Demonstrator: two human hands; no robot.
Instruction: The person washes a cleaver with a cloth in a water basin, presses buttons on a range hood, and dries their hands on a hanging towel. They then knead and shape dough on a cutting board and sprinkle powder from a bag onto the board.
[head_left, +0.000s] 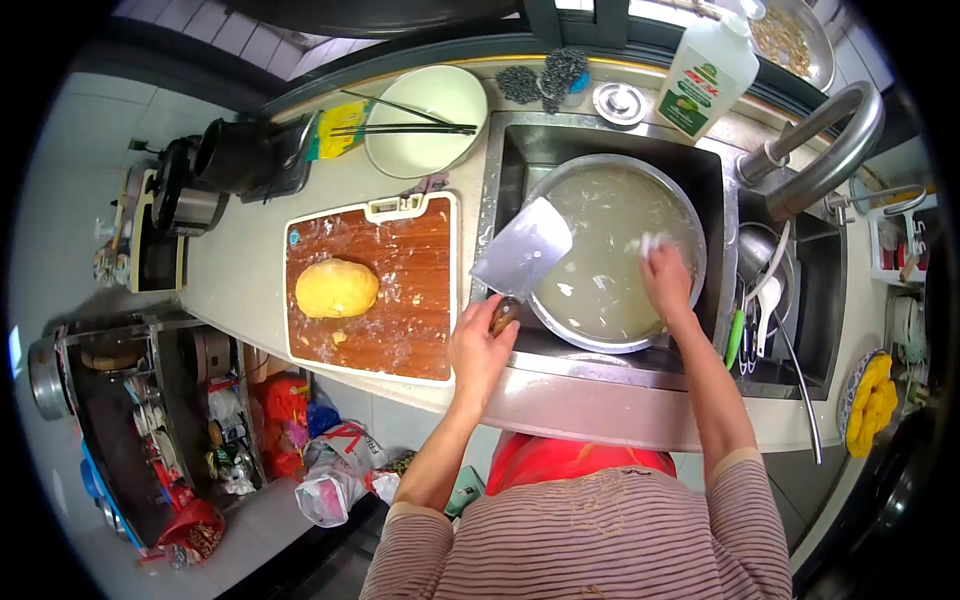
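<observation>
Here I am at the sink point(510, 150), and my left hand point(482, 345) has its fingers wrapped round the wooden handle of the cleaver point(525, 255), the broad blade tilted up over the near-left rim of the big metal basin point(615, 345). Over on the right, my right hand point(668, 280) is above the cloudy water point(600, 240) inside that basin, fingertips bunched at something small and white point(655, 243), too blurred to name; I can't tell how tightly they close. Left of the sink, the yellow dough point(337, 288) sits on the floury cutting board point(400, 330), with the pale bowl point(425, 100) behind, chopsticks point(400, 129) laid across it!
</observation>
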